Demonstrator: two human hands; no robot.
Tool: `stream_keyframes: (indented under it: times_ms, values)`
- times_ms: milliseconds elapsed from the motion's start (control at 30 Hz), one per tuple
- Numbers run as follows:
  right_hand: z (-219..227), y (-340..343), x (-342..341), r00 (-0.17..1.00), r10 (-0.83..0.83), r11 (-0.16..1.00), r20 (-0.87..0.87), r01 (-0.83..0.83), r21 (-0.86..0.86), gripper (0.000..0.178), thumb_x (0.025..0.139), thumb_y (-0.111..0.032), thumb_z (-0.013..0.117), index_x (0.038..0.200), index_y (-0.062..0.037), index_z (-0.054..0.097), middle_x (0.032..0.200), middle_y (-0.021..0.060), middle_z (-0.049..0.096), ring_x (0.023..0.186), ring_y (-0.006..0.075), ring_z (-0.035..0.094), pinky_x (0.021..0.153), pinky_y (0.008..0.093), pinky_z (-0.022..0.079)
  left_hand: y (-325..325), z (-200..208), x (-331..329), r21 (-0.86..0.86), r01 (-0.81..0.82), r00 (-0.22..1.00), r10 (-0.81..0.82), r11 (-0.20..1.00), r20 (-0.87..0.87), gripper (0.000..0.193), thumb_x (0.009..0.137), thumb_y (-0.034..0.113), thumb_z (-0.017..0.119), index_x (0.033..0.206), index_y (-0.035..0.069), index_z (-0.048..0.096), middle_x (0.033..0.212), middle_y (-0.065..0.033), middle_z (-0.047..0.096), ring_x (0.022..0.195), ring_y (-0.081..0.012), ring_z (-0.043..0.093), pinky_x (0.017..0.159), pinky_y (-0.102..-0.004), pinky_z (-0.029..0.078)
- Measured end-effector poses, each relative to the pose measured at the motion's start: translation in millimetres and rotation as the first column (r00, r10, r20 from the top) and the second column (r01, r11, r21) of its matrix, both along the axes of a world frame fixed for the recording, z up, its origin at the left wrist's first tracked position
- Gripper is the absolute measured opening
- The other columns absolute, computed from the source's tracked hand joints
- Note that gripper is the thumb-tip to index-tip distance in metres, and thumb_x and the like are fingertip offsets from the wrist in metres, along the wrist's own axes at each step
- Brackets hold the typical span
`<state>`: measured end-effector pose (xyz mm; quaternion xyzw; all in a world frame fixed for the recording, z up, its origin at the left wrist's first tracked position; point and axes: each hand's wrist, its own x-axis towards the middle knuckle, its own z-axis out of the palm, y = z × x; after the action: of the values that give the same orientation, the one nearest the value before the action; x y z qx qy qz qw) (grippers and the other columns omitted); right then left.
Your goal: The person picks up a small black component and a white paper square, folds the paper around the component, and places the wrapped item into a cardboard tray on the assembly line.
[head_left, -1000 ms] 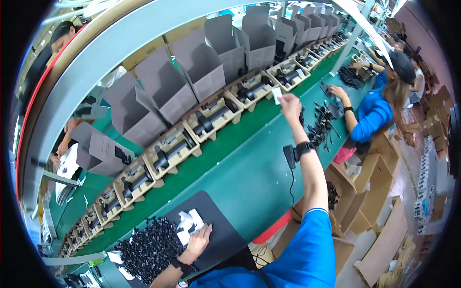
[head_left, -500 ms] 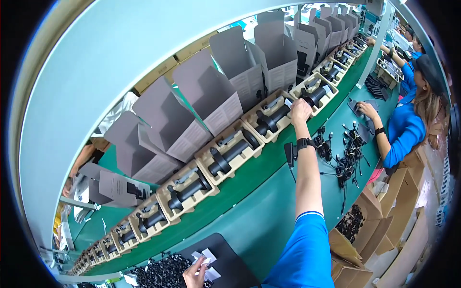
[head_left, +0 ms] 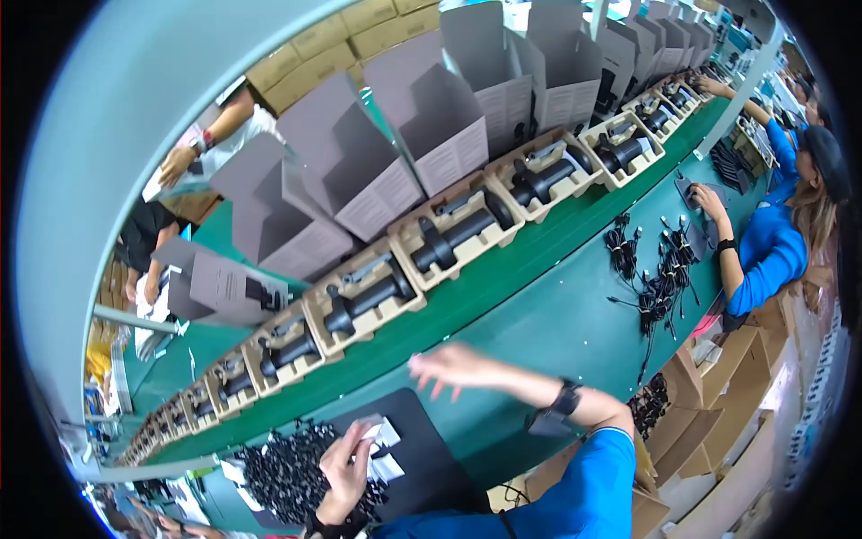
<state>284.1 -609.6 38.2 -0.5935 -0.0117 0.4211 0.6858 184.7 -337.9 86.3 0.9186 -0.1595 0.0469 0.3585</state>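
Your left hand (head_left: 345, 464) looks pinched on a white card (head_left: 369, 432) above the black mat (head_left: 427, 454), your spread right hand (head_left: 456, 366) seems empty, so a sloppy pinch could drop it into that black parts pile (head_left: 285, 474).

Open gray cartons (head_left: 449, 166) stand in a row across from a co-worker (head_left: 765, 256) in blue.
Black cables (head_left: 655, 295) lie clustered on a green tabletop (head_left: 566, 319); brown cardboard boxes (head_left: 386, 34) are stacked beyond, with open shipping boxes (head_left: 743, 373) below.
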Motion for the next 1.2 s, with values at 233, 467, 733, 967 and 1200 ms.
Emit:
stream_keyframes:
  times_ms: [233, 467, 733, 967, 1200]
  values:
    - [1.5, 71.0, -55.4, 0.988, 0.07, 0.878, -0.14, 0.006, 0.479, 0.048, 0.085, -0.04, 0.063, 0.111, 0.0011, 0.06, 0.099, 0.0103, 0.065, 0.081, 0.0174, 0.064, 0.052, 0.0312, 0.056, -14.6, 17.6, 15.6, 0.193, 0.515, 0.816, -0.547, 0.835, 0.189, 0.048, 0.075, -0.005, 0.067, 0.121, 0.0, 0.054, 0.097, -0.0142, 0.068, 0.074, -0.0247, 0.066, 0.066, -0.0265, 0.054]
    - [-23.0, -77.5, 85.7, 0.162, -0.339, 0.393, 0.927, 0.92, -0.017, 0.014, 0.081, -0.012, 0.064, 0.091, -0.0033, 0.07, 0.078, 0.0105, 0.069, 0.063, 0.0161, 0.064, 0.055, 0.0311, 0.049, 31.3, 60.6, 21.8, -0.007, -0.056, 0.993, 0.057, 0.998, 0.099, 0.064, 0.079, -0.001, 0.065, 0.137, 0.006, 0.038, 0.108, -0.0123, 0.065, 0.084, -0.0174, 0.065, 0.07, -0.0255, 0.052]
    - [-72.9, -90.8, 147.8, 0.584, 0.539, -0.48, 0.606, 0.805, -0.349, 0.02, 0.077, -0.032, 0.063, 0.089, -0.0171, 0.066, 0.082, 0.0052, 0.066, 0.072, 0.0203, 0.064, 0.055, 0.0366, 0.051, 157.5, 105.7, -3.6, -0.265, -0.559, 0.789, 0.603, 0.785, 0.121, 0.049, 0.089, 0.005, 0.057, 0.135, 0.007, 0.042, 0.107, -0.007, 0.064, 0.085, -0.0117, 0.062, 0.065, -0.0229, 0.049]
    - [-80.8, -135.4, 162.3, 0.445, 0.674, -0.27, 0.59, 0.892, -0.364, 0.023, 0.075, -0.017, 0.061, 0.097, -0.0092, 0.064, 0.087, 0.0072, 0.064, 0.077, 0.0278, 0.063, 0.063, 0.0402, 0.053, 228.8, 156.0, -56.0, -0.151, -0.746, 0.597, 0.751, 0.649, 0.281, 0.043, 0.09, 0.009, 0.056, 0.132, 0.012, 0.049, 0.113, -0.0045, 0.062, 0.084, -0.0092, 0.062, 0.063, -0.0224, 0.05]
    - [-74.1, -115.1, 177.3, 0.583, 0.591, -0.284, 0.557, 0.797, -0.533, 0.028, 0.085, -0.018, 0.054, 0.111, -0.0127, 0.063, 0.095, 0.0107, 0.065, 0.079, 0.027, 0.066, 0.061, 0.0376, 0.054, 289.2, 170.8, -127.3, -0.181, -0.875, 0.381, 0.87, 0.448, 0.313, 0.042, 0.088, 0.012, 0.057, 0.129, 0.015, 0.051, 0.109, -0.0039, 0.064, 0.078, -0.0109, 0.063, 0.064, -0.0232, 0.049]
